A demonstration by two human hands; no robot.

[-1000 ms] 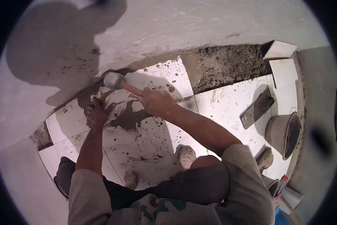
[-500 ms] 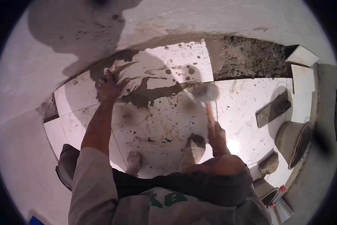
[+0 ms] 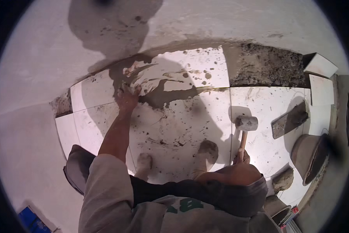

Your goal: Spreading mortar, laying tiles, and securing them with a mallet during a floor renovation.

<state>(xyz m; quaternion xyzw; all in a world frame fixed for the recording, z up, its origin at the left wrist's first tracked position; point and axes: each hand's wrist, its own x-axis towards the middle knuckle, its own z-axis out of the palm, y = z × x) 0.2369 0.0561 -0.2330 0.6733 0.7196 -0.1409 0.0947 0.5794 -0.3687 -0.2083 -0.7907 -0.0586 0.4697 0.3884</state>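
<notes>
1. From my remote feed, I see the left arm reaching forward, its elbow almost straight, the short grey sleeve ending above the elbow
2. The left hand (image 3: 127, 99) is open, back upward and fingers spread, holding nothing, at the left end of the wall-side white floor tile (image 3: 216, 71); how hard it presses, I cannot tell
3. Around its fingertips I make out wet grey mortar (image 3: 163, 95), smeared over that tile and along its near joint
4. The right hand (image 3: 241, 157) is closed around the wooden handle of the mallet (image 3: 246, 123), low beside the bent knee (image 3: 242, 173), which hides most of the forearm from me
5. I see the mallet's grey head pointing forward, away from the body, above a neighbouring white tile and apart from the left hand
6. Farther right I have a mortar float (image 3: 289, 121) lying flat, and near it a tilted grey bucket (image 3: 307, 155)
</notes>
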